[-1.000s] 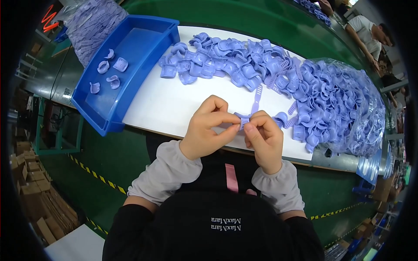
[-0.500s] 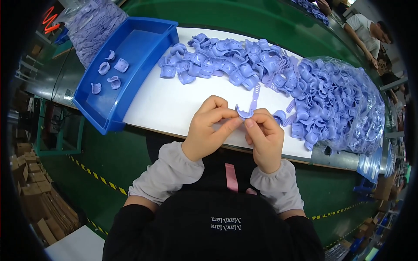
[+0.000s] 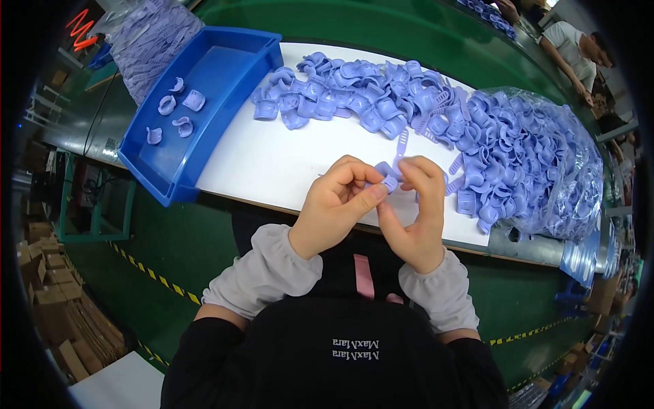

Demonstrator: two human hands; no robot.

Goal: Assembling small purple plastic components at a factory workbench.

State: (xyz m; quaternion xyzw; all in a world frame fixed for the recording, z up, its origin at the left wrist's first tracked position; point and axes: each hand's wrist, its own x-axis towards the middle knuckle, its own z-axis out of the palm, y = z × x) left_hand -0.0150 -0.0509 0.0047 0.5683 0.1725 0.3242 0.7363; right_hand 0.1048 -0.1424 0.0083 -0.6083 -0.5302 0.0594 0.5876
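A small curved lavender plastic piece (image 3: 390,183) is pinched between the thumb and fingers of my left hand (image 3: 332,208), above the front of the white work surface. Close on its right, my right hand (image 3: 419,218) has thumb and fingers spread around a gap, with nothing seen gripped in it. Just beyond the hands lies a slotted lavender strap (image 3: 402,142); its near end is partly hidden by the fingers. A heap of similar curved pieces (image 3: 354,95) spreads behind, with some slotted straps among them at its right end.
At left stands a blue tray (image 3: 221,123) with several curved pieces (image 3: 194,100) inside. Behind it sits a clear bag of slotted straps (image 3: 153,51). An open plastic bag (image 3: 538,163) full of curved pieces bulges at right. Another person (image 3: 572,54) is at the far right.
My right fingers have come off the piece and spread apart. The left hand keeps the piece, now turned to a different angle.
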